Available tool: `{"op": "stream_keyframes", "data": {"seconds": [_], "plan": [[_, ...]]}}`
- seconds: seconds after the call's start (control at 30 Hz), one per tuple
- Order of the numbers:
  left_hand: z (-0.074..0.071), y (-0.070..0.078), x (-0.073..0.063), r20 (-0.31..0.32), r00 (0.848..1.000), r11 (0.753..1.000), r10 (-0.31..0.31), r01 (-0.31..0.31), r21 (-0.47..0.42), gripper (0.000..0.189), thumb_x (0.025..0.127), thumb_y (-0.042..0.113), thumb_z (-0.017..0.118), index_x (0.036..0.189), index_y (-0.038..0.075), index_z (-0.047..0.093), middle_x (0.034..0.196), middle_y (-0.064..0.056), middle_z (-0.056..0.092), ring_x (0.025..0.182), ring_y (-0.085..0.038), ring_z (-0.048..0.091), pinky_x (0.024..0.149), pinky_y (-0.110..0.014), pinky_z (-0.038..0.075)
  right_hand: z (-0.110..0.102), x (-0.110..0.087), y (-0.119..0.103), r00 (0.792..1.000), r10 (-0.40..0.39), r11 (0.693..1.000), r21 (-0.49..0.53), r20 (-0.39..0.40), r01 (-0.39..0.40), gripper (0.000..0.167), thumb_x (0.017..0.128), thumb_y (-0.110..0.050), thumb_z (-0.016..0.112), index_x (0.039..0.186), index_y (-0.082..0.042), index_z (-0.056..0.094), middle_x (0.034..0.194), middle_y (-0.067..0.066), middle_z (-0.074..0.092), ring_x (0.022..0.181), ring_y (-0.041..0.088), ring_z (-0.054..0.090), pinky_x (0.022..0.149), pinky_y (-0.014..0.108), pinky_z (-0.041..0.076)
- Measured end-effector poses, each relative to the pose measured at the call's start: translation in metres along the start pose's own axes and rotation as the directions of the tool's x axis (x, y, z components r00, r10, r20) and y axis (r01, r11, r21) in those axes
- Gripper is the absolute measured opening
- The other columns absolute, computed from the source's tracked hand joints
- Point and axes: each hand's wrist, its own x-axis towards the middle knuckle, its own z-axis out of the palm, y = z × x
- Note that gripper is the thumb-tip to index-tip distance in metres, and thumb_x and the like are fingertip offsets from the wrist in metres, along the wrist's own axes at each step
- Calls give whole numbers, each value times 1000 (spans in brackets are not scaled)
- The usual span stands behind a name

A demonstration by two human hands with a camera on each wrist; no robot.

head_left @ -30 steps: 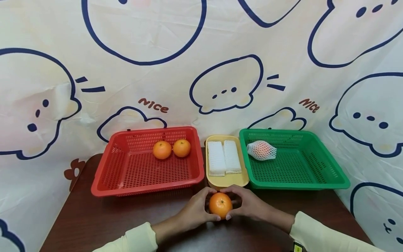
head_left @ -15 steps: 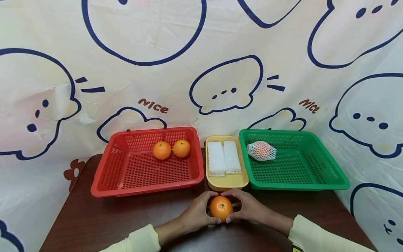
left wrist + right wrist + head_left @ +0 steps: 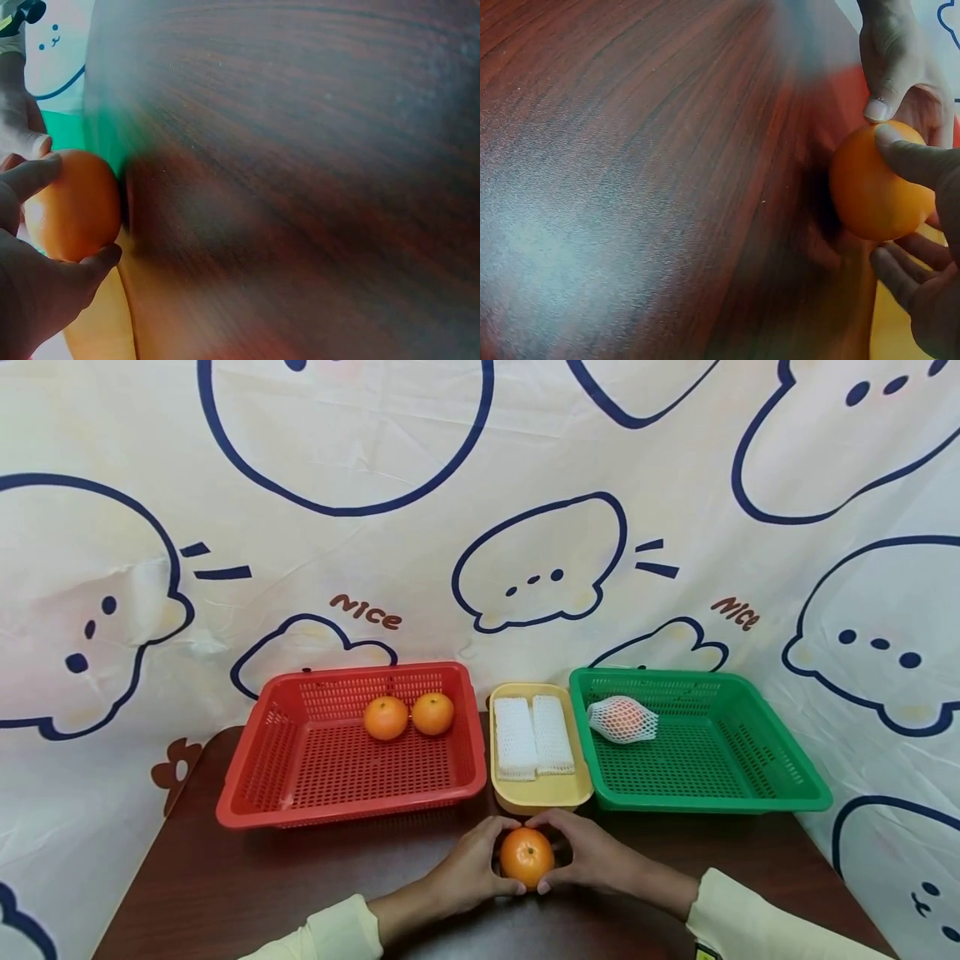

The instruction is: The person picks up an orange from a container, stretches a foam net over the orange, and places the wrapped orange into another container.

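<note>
An orange (image 3: 527, 857) with its stem end facing up is close over the dark wooden table, at the near side of the yellow tray. My left hand (image 3: 469, 868) grips it from the left, and my right hand (image 3: 592, 856) grips it from the right. In the head view both thumbs meet at its near side and the fingertips at its far side. The left wrist view has the orange (image 3: 75, 204) between that hand's thumb and fingers. Seen from the right wrist, the orange (image 3: 874, 187) is likewise pinched, with the other hand behind it.
A red basket (image 3: 352, 803) at the left holds two oranges (image 3: 409, 716). White foam net sleeves (image 3: 534, 737) lie in the yellow tray (image 3: 542, 793) in the middle. To the right, a green basket (image 3: 712, 803) contains one net-wrapped fruit (image 3: 624, 719). A printed cloth hangs behind.
Both hands and the orange have shifted slightly toward me since the first frame. Over the last half second they have hardly moved, and the grip is the same.
</note>
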Motion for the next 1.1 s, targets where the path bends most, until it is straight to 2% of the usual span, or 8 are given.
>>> {"op": "stream_keyframes", "data": {"seconds": [0.17, 0.4, 0.47, 0.6, 0.7, 0.83, 1.0, 1.1], "plan": [[1, -1, 1, 0, 1000, 1000, -2, 2, 15, 71, 73, 17, 94, 133, 7, 57, 132, -6, 60, 120, -19, 59, 105, -34, 50, -8, 2, -16, 990, 140, 979, -151, 16, -136, 68, 81, -43, 86, 132, -10, 57, 131, 5, 64, 116, 20, 64, 98, 39, 56], [2, -3, 1, -8, 1000, 999, 4, -3, 35, 72, 74, 17, 93, 134, 5, 56, 131, -7, 61, 122, -20, 59, 107, -37, 50, -35, 16, -63, 949, 309, 901, -302, -59, -312, 35, 95, -48, 69, 100, -14, 68, 83, 0, 68, 73, 14, 61, 63, 33, 53], [2, -3, 2, -8, 1000, 999, -6, 6, 39, 73, 74, 18, 93, 134, 6, 56, 132, -6, 61, 122, -20, 59, 107, -37, 49, -43, 27, -75, 938, 330, 888, -303, -104, -346, 32, 101, -46, 61, 95, -15, 66, 79, 2, 66, 68, 16, 60, 58, 31, 51], [1, -2, 2, -11, 1000, 999, -6, 6, 43, 75, 72, 18, 94, 135, 4, 55, 131, -6, 61, 122, -20, 60, 108, -38, 49, -62, 56, -89, 928, 314, 866, -341, -201, -367, 33, 108, -39, 50, 97, -12, 64, 87, 7, 69, 74, 17, 63, 59, 29, 50], [0, -1, 1, -13, 1000, 999, 0, 0, 42, 75, 72, 17, 94, 134, 3, 55, 131, -6, 62, 121, -22, 60, 107, -38, 50, -74, 83, -92, 919, 316, 852, -354, -236, -384, 34, 109, -39, 49, 103, -10, 65, 94, 9, 71, 80, 18, 64, 64, 29, 50], [0, -1, 0, -13, 1000, 999, -11, 12, 37, 76, 71, 17, 95, 134, 4, 55, 131, -6, 61, 121, -22, 60, 106, -37, 50, -86, 120, -92, 882, 380, 823, -334, -278, -459, 39, 107, -43, 50, 115, -7, 64, 103, 10, 69, 89, 21, 61, 75, 32, 52], [0, 0, 1, -7, 1000, 999, -17, 17, 41, 77, 70, 17, 95, 135, 4, 55, 133, -6, 61, 123, -22, 60, 108, -37, 49, -97, 155, -82, 847, 430, 737, -420, -313, -529, 50, 107, -41, 50, 133, 1, 55, 126, 19, 65, 108, 29, 61, 96, 41, 54], [1, 0, 1, -7, 1000, 999, -19, 19, 46, 77, 70, 16, 95, 135, 4, 55, 133, -6, 61, 123, -22, 60, 109, -38, 49, -100, 165, -73, 842, 452, 694, -477, -295, -539, 50, 106, -36, 53, 134, 6, 53, 122, 20, 64, 104, 28, 61, 94, 38, 54]]}}
